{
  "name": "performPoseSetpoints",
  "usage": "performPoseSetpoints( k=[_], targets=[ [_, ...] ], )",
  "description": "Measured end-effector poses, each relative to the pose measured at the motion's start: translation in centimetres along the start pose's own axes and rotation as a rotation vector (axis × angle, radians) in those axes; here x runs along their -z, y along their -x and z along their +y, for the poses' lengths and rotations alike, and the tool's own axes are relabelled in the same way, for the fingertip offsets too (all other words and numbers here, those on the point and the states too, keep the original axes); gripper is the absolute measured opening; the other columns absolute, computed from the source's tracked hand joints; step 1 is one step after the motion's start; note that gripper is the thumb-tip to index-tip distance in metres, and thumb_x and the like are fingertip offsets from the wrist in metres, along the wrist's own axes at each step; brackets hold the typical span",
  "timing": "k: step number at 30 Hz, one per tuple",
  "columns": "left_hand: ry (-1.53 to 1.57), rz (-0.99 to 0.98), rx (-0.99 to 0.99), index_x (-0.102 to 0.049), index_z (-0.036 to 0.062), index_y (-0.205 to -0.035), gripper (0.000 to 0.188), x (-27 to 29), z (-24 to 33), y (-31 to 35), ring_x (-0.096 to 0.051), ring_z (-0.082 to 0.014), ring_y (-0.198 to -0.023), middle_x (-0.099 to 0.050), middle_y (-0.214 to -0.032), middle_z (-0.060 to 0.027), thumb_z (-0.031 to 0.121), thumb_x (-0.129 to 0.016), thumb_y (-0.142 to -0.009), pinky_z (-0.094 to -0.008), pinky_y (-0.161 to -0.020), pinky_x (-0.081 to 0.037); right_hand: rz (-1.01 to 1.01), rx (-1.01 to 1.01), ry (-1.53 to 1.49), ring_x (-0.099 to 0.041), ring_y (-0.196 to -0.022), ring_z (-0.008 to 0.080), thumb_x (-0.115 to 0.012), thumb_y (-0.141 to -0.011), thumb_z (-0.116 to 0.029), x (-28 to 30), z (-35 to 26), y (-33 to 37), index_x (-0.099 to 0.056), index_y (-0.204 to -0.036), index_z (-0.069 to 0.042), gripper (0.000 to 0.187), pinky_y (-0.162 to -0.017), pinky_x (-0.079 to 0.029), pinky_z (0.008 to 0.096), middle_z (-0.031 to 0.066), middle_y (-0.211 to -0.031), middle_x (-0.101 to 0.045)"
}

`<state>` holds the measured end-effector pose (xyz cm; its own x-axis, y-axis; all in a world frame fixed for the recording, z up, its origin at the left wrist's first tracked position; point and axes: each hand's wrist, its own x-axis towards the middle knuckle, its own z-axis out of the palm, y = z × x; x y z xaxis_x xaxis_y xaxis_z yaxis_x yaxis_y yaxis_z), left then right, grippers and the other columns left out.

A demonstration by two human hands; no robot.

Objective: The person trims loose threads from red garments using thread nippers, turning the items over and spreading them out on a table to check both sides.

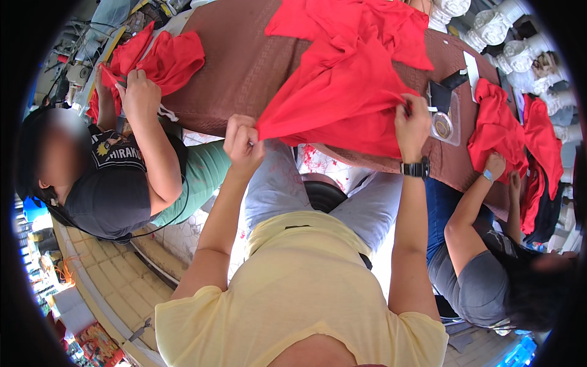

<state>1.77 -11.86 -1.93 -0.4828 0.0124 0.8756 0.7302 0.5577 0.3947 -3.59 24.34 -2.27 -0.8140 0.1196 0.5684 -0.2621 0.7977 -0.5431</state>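
A large piece of red cloth (342, 98) is stretched between my two hands over the near edge of the table. My left hand (243, 144) is closed on its left corner, pulling the fabric into taut folds. At the cloth's right side, my right hand (413, 127) pinches the edge. A small dark spot shows between those right fingers; I cannot make out what it is. The near edge of the cloth hangs over my lap. More red fabric (391, 30) lies bunched on the table beyond.
A brown cloth (226, 55) covers the table. By my right hand lie a clear plastic tray (451, 122) with a round object and a black item (439, 96). Co-workers on the left (110, 177) and right (474, 263) handle red cloths. White ornate pieces (489, 27) stand at far right.
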Motion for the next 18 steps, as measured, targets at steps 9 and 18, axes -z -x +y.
performPoseSetpoints(
  k=[9,18],
  targets=[
    [0.189,0.227,0.687,-0.051,0.0002,-0.095,0.011,1.6,-0.1,4.8,-0.052,-0.0128,-0.077,-0.057,-0.095,-0.0077,-0.011,-0.053,-0.093,-0.0246,-0.068,-0.044,-0.503,-0.224,-0.376,-0.045,-0.062,0.0093,-0.074,-0.074,-0.001,7.7,-4.4,3.1,-0.068,-0.088,-0.004,0.015,-0.056,-0.037,0.0276,-0.0003,-0.067,-0.049],
    [-0.016,-0.077,0.363,-0.068,-0.0025,-0.104,0.030,1.3,2.1,1.2,-0.056,-0.0208,-0.074,-0.059,-0.089,-0.0130,-0.017,-0.050,-0.085,-0.0283,-0.066,-0.044,-0.368,0.514,-0.005,-0.070,-0.084,0.0315,-0.066,-0.078,-0.001,-10.0,-8.5,-8.8,-0.070,-0.100,-0.009,0.024,-0.069,-0.056,0.0441,0.0076,-0.099,-0.065]
  ],
)
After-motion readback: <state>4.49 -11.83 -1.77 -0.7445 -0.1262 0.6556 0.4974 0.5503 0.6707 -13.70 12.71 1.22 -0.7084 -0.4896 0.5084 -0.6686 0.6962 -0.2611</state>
